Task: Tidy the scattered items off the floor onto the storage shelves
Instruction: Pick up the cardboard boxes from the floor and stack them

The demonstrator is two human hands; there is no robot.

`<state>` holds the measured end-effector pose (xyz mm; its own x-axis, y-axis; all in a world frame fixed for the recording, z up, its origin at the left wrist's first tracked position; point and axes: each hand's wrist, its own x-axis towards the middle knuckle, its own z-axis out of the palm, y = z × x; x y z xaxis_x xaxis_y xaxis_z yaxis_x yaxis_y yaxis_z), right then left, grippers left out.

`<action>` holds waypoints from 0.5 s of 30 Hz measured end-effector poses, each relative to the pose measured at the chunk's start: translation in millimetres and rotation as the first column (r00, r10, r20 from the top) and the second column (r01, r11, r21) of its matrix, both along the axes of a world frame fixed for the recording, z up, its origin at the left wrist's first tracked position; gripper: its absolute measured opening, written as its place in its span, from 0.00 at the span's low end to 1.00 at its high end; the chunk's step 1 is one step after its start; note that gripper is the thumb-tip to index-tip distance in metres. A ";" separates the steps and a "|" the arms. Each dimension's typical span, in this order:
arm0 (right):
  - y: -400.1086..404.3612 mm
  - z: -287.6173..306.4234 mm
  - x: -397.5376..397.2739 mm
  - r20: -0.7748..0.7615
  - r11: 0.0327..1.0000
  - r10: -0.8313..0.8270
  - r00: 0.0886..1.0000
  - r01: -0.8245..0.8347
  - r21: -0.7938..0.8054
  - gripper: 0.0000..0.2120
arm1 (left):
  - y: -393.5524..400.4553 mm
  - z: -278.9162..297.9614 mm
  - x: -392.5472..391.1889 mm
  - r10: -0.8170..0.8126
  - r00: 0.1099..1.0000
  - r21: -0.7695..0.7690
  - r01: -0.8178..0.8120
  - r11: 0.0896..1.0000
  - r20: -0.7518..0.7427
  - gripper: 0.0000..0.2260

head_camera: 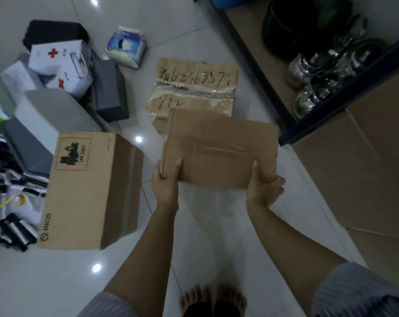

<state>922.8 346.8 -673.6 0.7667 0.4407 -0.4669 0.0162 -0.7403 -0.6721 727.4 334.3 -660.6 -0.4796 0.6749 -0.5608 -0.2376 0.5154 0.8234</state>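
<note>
I hold a plain brown cardboard box (221,147) above the white tiled floor, both hands on its near edge. My left hand (165,179) grips the near left corner, thumb on top. My right hand (262,188) grips the near right corner, thumb on top and fingers beneath. Beyond it, on the floor, lies a second cardboard box with handwritten numbers (194,88), partly hidden by the held one. A larger PICO carton (84,191) lies on the floor to the left. The storage shelf (331,115) with a dark blue frame stands at the right.
Metal kettles (319,78) and a black pot (283,30) fill the shelf's lower level; a big carton (365,175) sits by it. On the left floor lie white first-aid boxes (59,62), dark grey boxes (109,90), a tissue pack (126,45) and black rolls (13,232). My bare feet (212,300) are below.
</note>
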 end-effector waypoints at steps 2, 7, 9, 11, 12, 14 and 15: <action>-0.6 39.6 -2.6 -0.028 0.996 -0.063 0.998 0.065 0.068 0.34 | 7.0 42.8 -0.3 -0.005 1.000 0.044 0.006 0.999 -0.011 0.28; -1.6 164.5 -1.6 -0.041 0.973 -0.090 0.995 0.096 0.210 0.30 | 7.8 162.5 -1.2 -0.007 0.999 0.101 0.010 0.995 -0.038 0.27; -3.1 220.6 0.7 -0.043 0.961 -0.095 0.995 0.103 0.255 0.29 | 4.2 216.2 1.1 0.000 1.000 0.128 0.004 0.992 -0.030 0.26; -3.8 276.5 3.1 -0.048 0.944 -0.118 0.992 0.127 0.305 0.28 | 0.2 272.4 2.8 0.015 1.000 0.148 -0.011 0.989 -0.027 0.26; -4.2 303.8 4.4 -0.041 0.931 -0.135 0.990 0.141 0.337 0.27 | -1.2 299.4 2.6 0.022 0.999 0.166 -0.016 0.986 -0.032 0.25; -4.6 356.9 8.0 -0.017 0.900 -0.166 0.986 0.158 0.407 0.25 | -2.4 350.6 0.8 0.026 0.999 0.208 -0.019 0.978 -0.031 0.26; -5.3 382.7 9.5 -0.004 0.882 -0.173 0.985 0.157 0.444 0.23 | -2.6 375.1 -1.2 0.027 0.999 0.224 -0.022 0.974 -0.023 0.28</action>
<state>932.3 341.5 -291.0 0.8587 0.4602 -0.2256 -0.0507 -0.3618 -0.9309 726.2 331.6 -285.5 -0.5100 0.7696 -0.3843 -0.2248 0.3120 0.9231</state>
